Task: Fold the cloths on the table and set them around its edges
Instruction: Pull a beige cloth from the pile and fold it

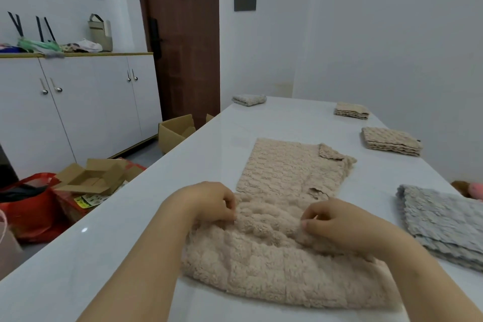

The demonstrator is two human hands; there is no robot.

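Left hand and right hand, lower centre of frame, set apart. Each pinches the upper edge of the fluffy beige cloth with curled fingers, probably to carry that edge over evenly for a fold. The cloth lies on the white counter. Just above it, mid-frame, is a flat beige cloth with one corner turned over, seemingly awaiting folding; cannot tell whether the two overlap. Finished folds sit along the counter's rim, as the task asks: grey stack at right, lower beige stack and upper beige stack upper right, small grey fold above centre.
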